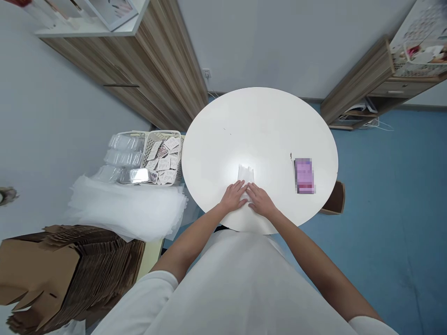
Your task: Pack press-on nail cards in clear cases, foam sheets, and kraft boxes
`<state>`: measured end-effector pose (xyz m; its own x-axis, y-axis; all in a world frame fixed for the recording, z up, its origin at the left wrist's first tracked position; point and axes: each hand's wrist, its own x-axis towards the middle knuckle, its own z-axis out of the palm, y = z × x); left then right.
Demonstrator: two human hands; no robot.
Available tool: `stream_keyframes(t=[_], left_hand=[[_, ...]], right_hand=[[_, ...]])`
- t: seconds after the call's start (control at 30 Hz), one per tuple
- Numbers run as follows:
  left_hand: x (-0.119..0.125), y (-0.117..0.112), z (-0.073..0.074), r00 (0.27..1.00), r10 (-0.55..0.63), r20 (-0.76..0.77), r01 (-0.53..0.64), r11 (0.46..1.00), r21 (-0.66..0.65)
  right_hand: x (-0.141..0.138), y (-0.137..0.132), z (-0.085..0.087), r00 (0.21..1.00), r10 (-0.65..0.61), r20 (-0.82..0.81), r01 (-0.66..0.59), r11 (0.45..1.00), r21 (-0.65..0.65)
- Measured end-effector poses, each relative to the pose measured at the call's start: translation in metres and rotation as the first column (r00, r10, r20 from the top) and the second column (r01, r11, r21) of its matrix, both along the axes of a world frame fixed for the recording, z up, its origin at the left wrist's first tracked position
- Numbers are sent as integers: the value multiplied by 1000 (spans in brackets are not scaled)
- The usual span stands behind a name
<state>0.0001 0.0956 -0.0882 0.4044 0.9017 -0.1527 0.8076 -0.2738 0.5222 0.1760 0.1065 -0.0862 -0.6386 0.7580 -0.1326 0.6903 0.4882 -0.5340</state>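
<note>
The person's bare left hand (233, 197) lay palm down, fingers stretched towards two o'clock and thumb out towards three. The bare right hand (260, 201) mirrored it, fingers towards ten o'clock and thumb towards nine, so the fingertips of the two nearly met. Both forearms came in low, from seven and five o'clock, and each grip was released — fingers extended and laid flat rather than clenched.

The hands covered the lower part of the small, whitish, translucent sheet-like piece (246, 173), and what lay beneath their palms could not be made out. A blur of coarse squares masked the purple rectangular item (305, 176) near three o'clock on the white oval surface (258, 121). At eight o'clock, the left edge of the view cut off the stack of flat brown cardboard (104, 270).

The whitish piece rested on the surface below its centre, towards six o'clock — its upper end showing past the fingers, pale against the white, with an uneven top edge and faint lengthwise creases. Off at nine o'clock, beside the surface, stood the white perforated plastic basket (180, 158) of small printed cards (164, 164).
</note>
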Motion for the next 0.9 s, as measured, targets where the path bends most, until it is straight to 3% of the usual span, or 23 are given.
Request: stream_keyframes(t=[0.07,0.17,0.33,0.5,0.6,0.73,0.9], left_hand=[[-1,2,0,999,26,41,-25,1000,-15],[-1,10,1,994,63,95,-58,997,-54],[0,17,10,985,101,143,-76,983,-169],[-2,-7,25,982,28,185,29,953,-301],[-6,-25,26,979,12,205,60,937,-343],[-10,-32,14,955,182,234,-88,928,-363],[-8,-25,-4,839,422,343,-281,877,-391]], right_hand=[[0,4,-4,996,73,53,-73,997,-8],[-5,11,-7,993,81,87,-81,997,3],[-9,10,6,992,57,113,-52,997,-48],[0,-13,21,993,77,89,-57,977,-204],[5,-23,26,999,40,19,-33,957,-289],[6,-14,26,994,-101,-49,73,913,-401],[0,11,16,953,-303,6,265,824,-500]])
